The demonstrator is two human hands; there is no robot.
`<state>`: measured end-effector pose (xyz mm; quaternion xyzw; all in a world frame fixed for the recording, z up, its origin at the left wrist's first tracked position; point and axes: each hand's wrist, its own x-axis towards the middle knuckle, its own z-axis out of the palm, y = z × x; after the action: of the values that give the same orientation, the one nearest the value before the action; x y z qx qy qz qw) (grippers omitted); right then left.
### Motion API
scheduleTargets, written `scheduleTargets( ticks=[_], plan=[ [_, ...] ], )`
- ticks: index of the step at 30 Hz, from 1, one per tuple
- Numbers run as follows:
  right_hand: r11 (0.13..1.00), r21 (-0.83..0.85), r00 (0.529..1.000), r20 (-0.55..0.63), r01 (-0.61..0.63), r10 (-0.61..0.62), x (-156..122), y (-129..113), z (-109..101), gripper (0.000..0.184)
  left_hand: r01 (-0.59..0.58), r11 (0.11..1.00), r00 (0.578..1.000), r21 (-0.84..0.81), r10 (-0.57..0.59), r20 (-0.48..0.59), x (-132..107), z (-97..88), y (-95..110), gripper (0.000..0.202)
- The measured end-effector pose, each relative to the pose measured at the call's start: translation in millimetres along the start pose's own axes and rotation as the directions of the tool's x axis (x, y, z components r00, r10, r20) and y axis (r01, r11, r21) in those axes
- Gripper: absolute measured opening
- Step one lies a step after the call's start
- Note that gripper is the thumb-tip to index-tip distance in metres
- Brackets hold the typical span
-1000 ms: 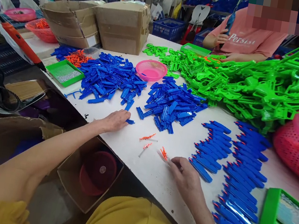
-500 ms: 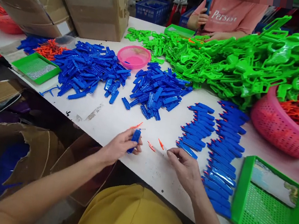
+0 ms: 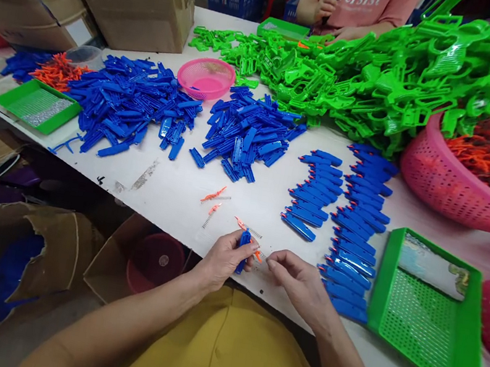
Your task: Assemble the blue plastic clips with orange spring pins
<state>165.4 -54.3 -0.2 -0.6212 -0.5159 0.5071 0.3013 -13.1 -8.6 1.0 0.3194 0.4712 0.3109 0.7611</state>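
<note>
My left hand (image 3: pixel 223 260) is closed around a blue plastic shell piece (image 3: pixel 243 247), held upright near the table's front edge. Just right of it, my right hand (image 3: pixel 300 275) pinches the end of a small metal spring with an orange plastic tip (image 3: pixel 258 255). The orange tip is close against the blue piece; whether it touches cannot be made out. On the table behind my left hand lie several more orange tips with springs, among them one orange tip (image 3: pixel 213 194) and another (image 3: pixel 214 208).
Blue shells with orange tips lie in two rows (image 3: pixel 311 196) at right, beside a green tray (image 3: pixel 464 345). Behind are blue piles (image 3: pixel 248 137), a pink basket (image 3: pixel 203 96), green toy-gun frames (image 3: pixel 336 86) and a large pink basket (image 3: pixel 449 196). A co-worker (image 3: pixel 359 8) sits opposite.
My left hand has moved right with the blue piece. My right hand has brought the sprung orange tip up beside it, and the hands are closer together. The view has shifted slightly.
</note>
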Motion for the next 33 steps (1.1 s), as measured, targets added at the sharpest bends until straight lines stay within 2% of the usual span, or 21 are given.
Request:
scheduleTargets(
  ticks=[2, 4, 7, 9, 12, 18, 20, 22, 24, 26, 28, 33],
  plan=[
    [0.993, -0.086, 0.991, -0.104, 0.079, -0.088, -3, 5, 6, 0.031, 0.008, 1.000, 0.999, -0.017, -0.008, -0.036, -1, 1.5, -3, 0.039],
    [0.956, -0.216, 0.956, -0.175, 0.198, -0.237, -7, 7, 11, 0.026, 0.015, 0.999, 0.998, -0.031, -0.017, -0.061, -2, 2.8, -5, 0.040],
    [0.816, -0.438, 0.861, -0.157, 0.378, -0.483, -12, 5, 17, 0.016, 0.010, 0.999, 0.997, -0.047, -0.014, -0.073, -4, 6.3, -9, 0.039],
    [0.709, -0.566, 0.799, -0.140, 0.420, -0.585, -14, 2, 20, 0.013, -0.008, 0.998, 0.996, -0.065, 0.002, -0.084, -4, 9.8, -12, 0.038],
    [0.613, -0.674, 0.753, -0.129, 0.411, -0.646, -17, 0, 22, 0.012, -0.029, 0.994, 0.994, -0.105, 0.018, -0.104, -5, 15.5, -16, 0.039],
    [0.540, -0.765, 0.737, -0.130, 0.351, -0.664, -17, 1, 21, 0.011, -0.004, 0.961, 0.996, -0.277, -0.021, -0.089, -6, 23.8, -18, 0.038],
    [0.568, -0.749, 0.736, -0.165, 0.340, -0.657, -16, 2, 19, 0.012, 0.025, 0.921, 0.996, -0.389, -0.055, -0.066, -6, 24.2, -16, 0.036],
    [0.665, -0.672, 0.758, -0.233, 0.327, -0.609, -17, 2, 17, 0.013, 0.077, 0.858, 0.994, -0.508, -0.103, -0.023, -6, 23.0, -14, 0.034],
    [0.794, -0.526, 0.817, -0.284, 0.304, -0.501, -18, -1, 17, 0.014, 0.126, 0.791, 0.990, -0.599, -0.140, 0.023, -6, 20.8, -12, 0.034],
    [0.884, -0.383, 0.873, -0.291, 0.269, -0.392, -19, -5, 20, 0.016, 0.139, 0.754, 0.988, -0.642, -0.149, 0.039, -6, 18.5, -12, 0.034],
    [0.916, -0.320, 0.899, -0.281, 0.242, -0.336, -19, -10, 24, 0.018, 0.126, 0.750, 0.990, -0.649, -0.135, 0.036, -6, 17.3, -12, 0.034],
    [0.910, -0.343, 0.902, -0.273, 0.234, -0.335, -15, -16, 38, 0.018, 0.132, 0.758, 0.991, -0.639, -0.114, 0.068, -7, 19.2, -15, 0.033]
  ],
)
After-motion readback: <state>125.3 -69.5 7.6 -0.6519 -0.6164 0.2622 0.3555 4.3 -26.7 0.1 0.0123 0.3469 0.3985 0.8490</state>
